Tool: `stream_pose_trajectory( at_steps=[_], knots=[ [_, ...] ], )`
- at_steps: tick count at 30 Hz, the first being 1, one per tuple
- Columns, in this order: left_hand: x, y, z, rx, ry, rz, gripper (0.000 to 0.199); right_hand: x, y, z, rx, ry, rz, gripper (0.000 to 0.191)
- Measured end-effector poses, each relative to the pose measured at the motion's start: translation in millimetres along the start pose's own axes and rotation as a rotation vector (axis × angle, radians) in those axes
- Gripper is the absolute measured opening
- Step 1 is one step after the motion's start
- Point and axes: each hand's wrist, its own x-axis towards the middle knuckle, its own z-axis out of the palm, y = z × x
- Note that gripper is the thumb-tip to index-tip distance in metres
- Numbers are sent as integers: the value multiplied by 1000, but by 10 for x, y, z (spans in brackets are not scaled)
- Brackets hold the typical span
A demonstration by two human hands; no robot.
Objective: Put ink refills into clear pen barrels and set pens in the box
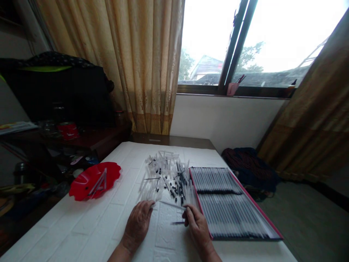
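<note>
Nearest of all, the person's two bare hands come in from the bottom edge, the left hand (pixel 137 221) with its back turned upward and fingers bent, the right hand (pixel 196 222) curled with its thumb uppermost. Beneath them spreads the white surface (pixel 89 225), its smooth covering embossed with a brick-like pattern. Beyond and to the left, a gold curtain (pixel 141 62) falls in deep vertical folds, patterned cloth with a darker band near the hem.

Beside the right hand lies a flat rectangular case (pixel 272 229) with a red edge, filled with two rows of slim, straight pieces set side by side, a dark band running between the rows. Left of the case is a loose heap (pixel 166 171) of clear, glossy tubes and short black bits, jumbled at all angles. A shiny red dish (pixel 79 182) with a wavy rim holds a few thin translucent sticks.

Smallest is the slim rod (pixel 172 205), greyish, straight and smooth, slanting between the hands just in front of the heap. The right grip is clamped on one end; the other end is just beside the left fingertips. Whether the left grip pinches anything cannot be told.
</note>
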Motion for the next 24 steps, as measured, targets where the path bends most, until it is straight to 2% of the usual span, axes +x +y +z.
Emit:
stream_pose_trajectory(
  at_steps=[5,11,24],
  knots=[
    [36,34,-81,-85,-58,-12,24,-42,29,-17,-14,-33,14,43],
    [53,35,-113,-150,-45,-56,23,-51,48,-16,-34,-22,15,43],
    [73,79,-145,-190,-126,-15,25,-63,2,-16,-166,-116,-65,36]
  ],
)
